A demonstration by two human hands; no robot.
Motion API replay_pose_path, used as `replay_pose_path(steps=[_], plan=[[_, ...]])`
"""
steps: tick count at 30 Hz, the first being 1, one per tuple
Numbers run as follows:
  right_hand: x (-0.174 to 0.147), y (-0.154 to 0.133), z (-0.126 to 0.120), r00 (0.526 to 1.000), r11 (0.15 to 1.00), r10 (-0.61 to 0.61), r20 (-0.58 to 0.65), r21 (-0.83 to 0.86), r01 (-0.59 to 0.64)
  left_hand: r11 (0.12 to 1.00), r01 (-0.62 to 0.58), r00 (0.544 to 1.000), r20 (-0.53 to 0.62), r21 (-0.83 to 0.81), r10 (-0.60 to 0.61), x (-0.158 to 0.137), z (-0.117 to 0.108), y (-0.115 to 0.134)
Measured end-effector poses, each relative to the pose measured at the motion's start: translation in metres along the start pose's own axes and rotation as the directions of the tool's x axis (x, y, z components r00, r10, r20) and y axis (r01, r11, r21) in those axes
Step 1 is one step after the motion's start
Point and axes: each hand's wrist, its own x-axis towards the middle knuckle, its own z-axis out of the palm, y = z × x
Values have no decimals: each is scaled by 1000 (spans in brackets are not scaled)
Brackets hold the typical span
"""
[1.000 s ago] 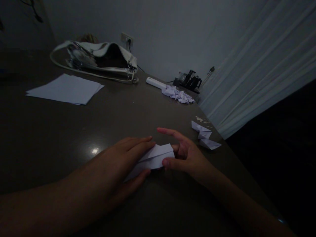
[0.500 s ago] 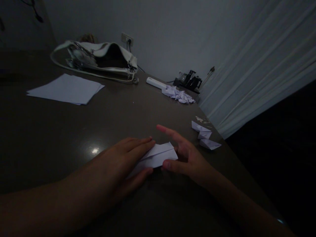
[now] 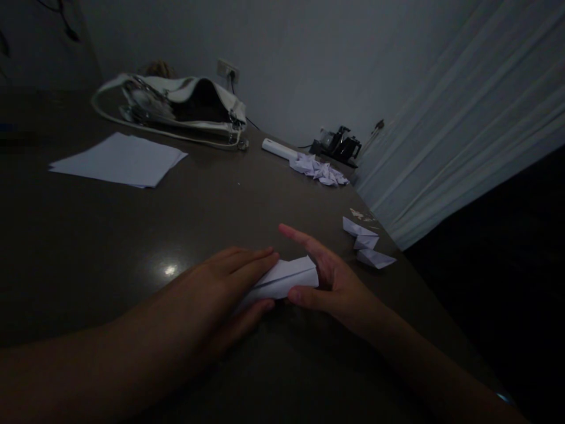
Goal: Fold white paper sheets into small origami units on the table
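A folded white sheet of paper [image 3: 289, 277] lies on the dark table between my hands, with a crease or slit running along its length. My left hand [image 3: 229, 282] covers its left part, fingers on top and thumb along the near edge, closed on it. At its right end is my right hand [image 3: 329, 277], thumb against the near edge and other fingers behind; the index finger points up and away. Part of the paper is hidden under my left palm. Several folded paper pieces [image 3: 367, 242] lie to the right of my right hand.
A stack of white sheets [image 3: 121, 160] lies at the left, before a white bag [image 3: 189, 112]. A heap of folded paper [image 3: 320, 169] sits beside a long white object [image 3: 278, 148] at the back. Black appliances [image 3: 342, 144] stand farther off. The table's right edge [image 3: 435, 312] slants past my right arm.
The right end of the folded paper has risen and curled a little more between the fingers of my right hand. My left hand stays nearly in place.
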Motion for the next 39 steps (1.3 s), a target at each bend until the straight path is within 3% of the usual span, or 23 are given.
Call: replay_pose_path(steps=[3,5,9,12,17,22,31,39], plan=[[0,1,-1,999,994,-15,-34,-111,11,999,19,999,30,-48,-17,2,-1,0],[0,1,-2,992,962,-86,-93,-267,58,996,44,997,63,-76,-40,3,-2,0],[-1,-3,-6,917,721,-387,-98,-652,234,986,107,989,119,-128,-92,3,-7,2],[-2,-6,-8,872,618,-485,-64,-732,289,976,127,986,128,-177,-105,3,-9,4],[1,-5,-6,899,767,-429,-87,-561,311,950,168,977,169,-262,-127,4,-10,6],[3,-1,-3,937,884,-306,-168,-416,214,929,253,964,149,-270,-219,1,-10,5],[3,1,-2,946,965,-200,-254,-218,146,854,391,919,199,-344,-340,3,-13,8],[2,4,-5,955,978,-138,-264,-187,90,845,372,926,223,-384,-306,5,-13,7]])
